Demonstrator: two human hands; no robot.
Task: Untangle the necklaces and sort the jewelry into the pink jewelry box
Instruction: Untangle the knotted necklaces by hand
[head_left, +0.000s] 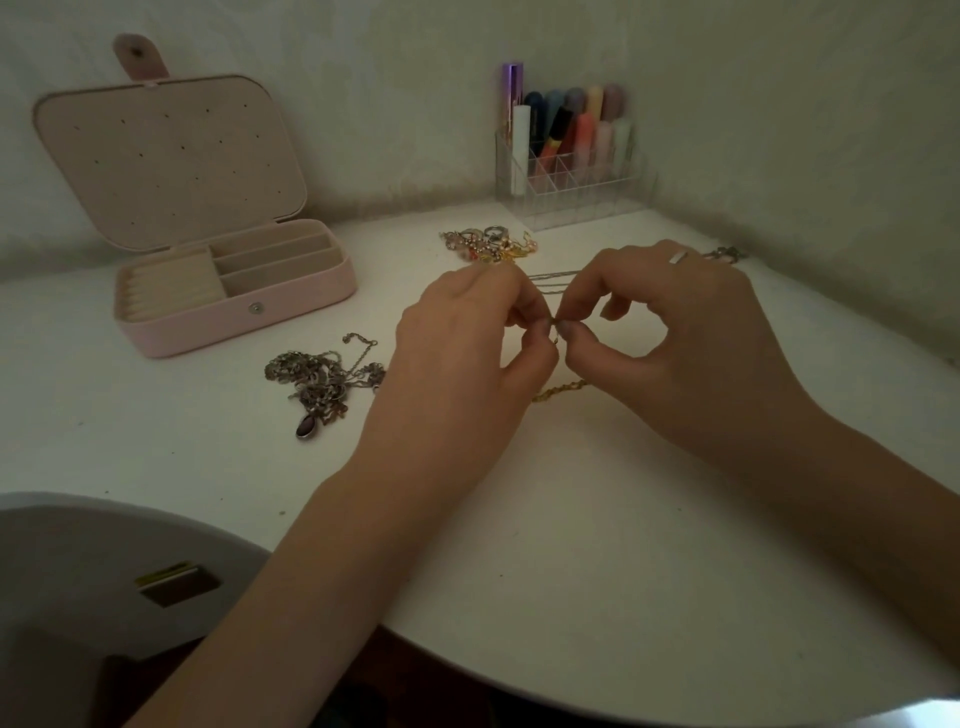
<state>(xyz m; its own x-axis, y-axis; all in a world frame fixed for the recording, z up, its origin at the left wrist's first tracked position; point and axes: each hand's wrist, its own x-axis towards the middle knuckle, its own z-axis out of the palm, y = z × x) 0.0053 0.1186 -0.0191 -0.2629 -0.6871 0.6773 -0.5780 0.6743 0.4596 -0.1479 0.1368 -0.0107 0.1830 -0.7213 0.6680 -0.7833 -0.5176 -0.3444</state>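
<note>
You are pinching a thin silver chain (553, 275) between thumb and fingertip of both hands above the smooth white table (571, 519); your left hand (467, 332) and your right hand (670, 332) are meeting at one tiny point, the other fingers curling loosely. The fine strands are running back from your fingertips. A twisted gold chain (558, 389) is lying beneath your hands. A knotted clump of silver necklaces with a dark oval pendant (322, 384) is sitting just left. The padded pink rectangular jewelry box (234, 317) is standing open at the far left, a heap of small rings and earrings (488, 244) behind your hands, near a clear plastic organiser holding pastel tubes (566, 156)
</note>
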